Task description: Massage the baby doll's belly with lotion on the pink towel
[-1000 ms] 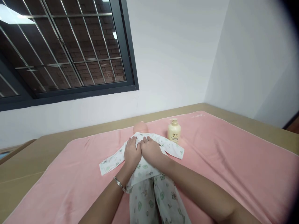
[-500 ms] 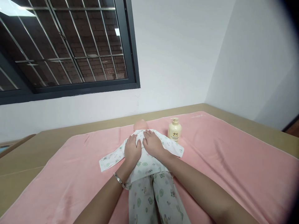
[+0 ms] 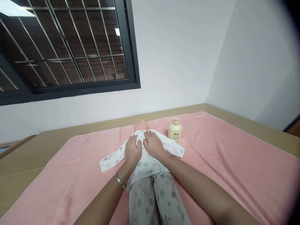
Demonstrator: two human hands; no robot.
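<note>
A doll [image 3: 141,125] lies on the pink sheet, its head at the far end and its legs toward me. It wears a white long-sleeved top [image 3: 150,161] and matching trousers [image 3: 142,200], both printed with small green figures. My left hand [image 3: 133,149] rests flat on the left side of the doll's upper body, fingers stretched out. On the right side my right hand [image 3: 153,144] lies the same way, fingers extended over the cloth. Neither hand grips anything. The doll's face cannot be made out, and its feet are out of view.
A pale yellow pump bottle [image 3: 175,130] stands just beyond the doll's right-hand sleeve. The pink sheet [image 3: 217,162] covers a tan padded surface [image 3: 30,153] that meets white walls. A dark-framed barred window [image 3: 70,47] is at upper left.
</note>
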